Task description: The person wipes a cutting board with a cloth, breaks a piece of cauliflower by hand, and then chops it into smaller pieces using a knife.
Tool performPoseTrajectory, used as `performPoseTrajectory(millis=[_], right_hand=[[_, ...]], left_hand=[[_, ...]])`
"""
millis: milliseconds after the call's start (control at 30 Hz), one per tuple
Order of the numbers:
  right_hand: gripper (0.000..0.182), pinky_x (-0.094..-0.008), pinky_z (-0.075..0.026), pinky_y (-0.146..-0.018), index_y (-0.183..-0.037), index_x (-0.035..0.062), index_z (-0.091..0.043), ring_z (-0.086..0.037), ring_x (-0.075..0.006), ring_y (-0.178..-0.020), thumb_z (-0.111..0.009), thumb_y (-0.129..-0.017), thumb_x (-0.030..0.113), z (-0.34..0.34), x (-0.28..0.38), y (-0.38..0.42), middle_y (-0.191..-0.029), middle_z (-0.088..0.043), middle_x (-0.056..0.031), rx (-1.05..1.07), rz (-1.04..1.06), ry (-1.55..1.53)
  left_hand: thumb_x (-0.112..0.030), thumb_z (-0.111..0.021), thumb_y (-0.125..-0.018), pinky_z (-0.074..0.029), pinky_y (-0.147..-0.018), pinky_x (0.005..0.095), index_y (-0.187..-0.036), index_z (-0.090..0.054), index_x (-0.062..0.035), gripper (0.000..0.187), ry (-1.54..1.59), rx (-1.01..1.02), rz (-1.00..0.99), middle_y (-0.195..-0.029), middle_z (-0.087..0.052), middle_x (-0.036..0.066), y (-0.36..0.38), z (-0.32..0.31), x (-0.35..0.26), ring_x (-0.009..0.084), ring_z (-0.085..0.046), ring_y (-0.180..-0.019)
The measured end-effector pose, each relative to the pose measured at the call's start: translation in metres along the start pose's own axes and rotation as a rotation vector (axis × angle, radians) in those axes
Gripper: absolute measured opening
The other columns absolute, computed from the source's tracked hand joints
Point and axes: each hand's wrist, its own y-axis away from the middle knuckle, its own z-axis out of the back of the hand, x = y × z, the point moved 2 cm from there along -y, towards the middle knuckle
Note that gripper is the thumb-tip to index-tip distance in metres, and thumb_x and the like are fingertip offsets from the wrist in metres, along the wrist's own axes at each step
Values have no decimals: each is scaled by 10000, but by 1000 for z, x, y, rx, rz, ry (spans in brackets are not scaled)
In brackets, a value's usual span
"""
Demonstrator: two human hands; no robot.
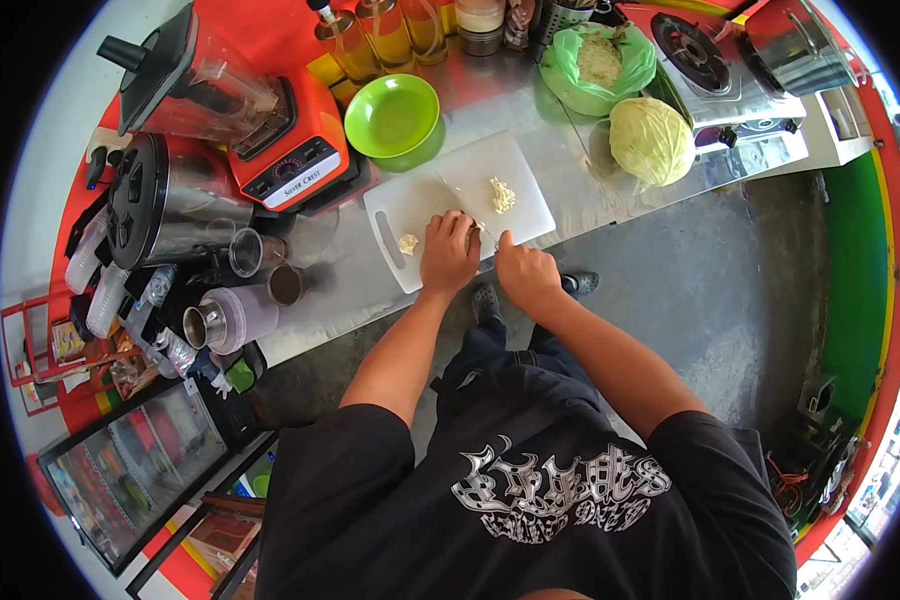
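Note:
A white cutting board [395, 205] lies on the steel counter at its front edge. My right hand [527, 270] is closed round the handle of a knife [454, 190], whose thin blade points away across the board. Just left of the blade, my left hand [450, 252] presses its curled fingers onto a small pale piece of garlic [482, 225], mostly hidden by the fingertips. Beyond the blade sits a small pile of chopped garlic [502, 196]. Another pale garlic piece [408, 244] rests near the board's left end.
Behind the board stands a green bowl [392, 115], beside a red blender [290, 160]. To the right are a cabbage [651, 142], a green plastic bag [598, 65] and a gas stove [710, 60]. Steel jugs and cups [286, 285] crowd the left side.

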Motion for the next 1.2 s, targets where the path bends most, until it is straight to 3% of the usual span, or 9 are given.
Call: performPoseTrajectory(millis=[300,1200], right_hand=[[98,-450,-599,-616,-994,44,-520,-760,-334,-751,-509,-982,141,-12,2,-6,-801,-740,-184,-88,32,-13],[112,-421,-609,-647,-1028,34,-518,-763,-335,-783,-523,-980,136,5,14,3,-843,-743,-191,64,-8,-3]], left_hand=[[-61,-631,-875,-456,-890,479,-959,-595,-59,92,53,4,-13,-1057,-617,121,0,-1,-1,376,-559,-989],[-90,-623,-858,-480,-879,465,-961,-621,-47,111,27,-3,-18,-1057,-600,103,3,-1,2,347,-556,-982]])
